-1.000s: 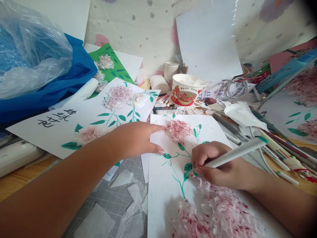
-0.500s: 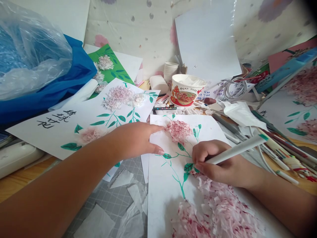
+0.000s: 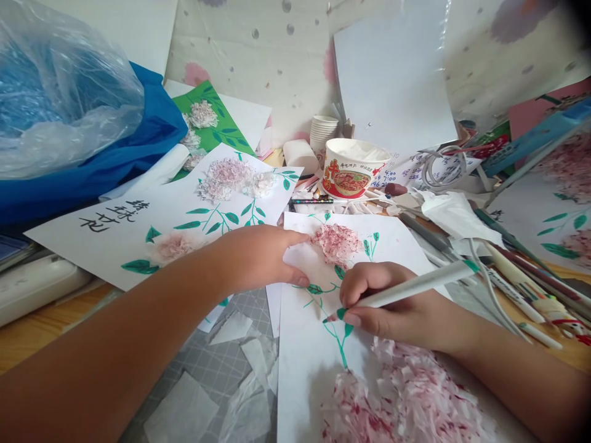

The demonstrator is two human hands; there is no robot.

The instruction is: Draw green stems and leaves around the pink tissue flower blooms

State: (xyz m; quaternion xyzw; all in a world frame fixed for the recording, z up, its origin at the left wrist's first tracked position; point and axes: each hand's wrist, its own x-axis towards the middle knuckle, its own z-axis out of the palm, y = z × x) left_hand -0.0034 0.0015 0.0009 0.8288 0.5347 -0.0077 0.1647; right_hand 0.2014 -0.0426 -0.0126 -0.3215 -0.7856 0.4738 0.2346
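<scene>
My right hand grips a white marker with a green end cap. Its green tip touches or nearly touches a drawn stem on the white sheet. Beside the tip are green stems and leaves. My left hand lies across the sheet's left edge, thumb and index finger apart, holding nothing. Just right of its index finger is a small pink paper flower. Larger pink crumpled-paper flowers cover the lower part of the sheet.
Left lies a finished-looking flower picture with black writing. Torn paper pieces rest on a grey cutting mat. Behind stand a noodle bowl and stacked paper cups. Pens and a white cable crowd the right; a blue bag sits far left.
My right hand has moved left with the marker, its tip going from the dark leaf to the stem on the left. My left hand stays in place on the paper; the view shifts slightly.
</scene>
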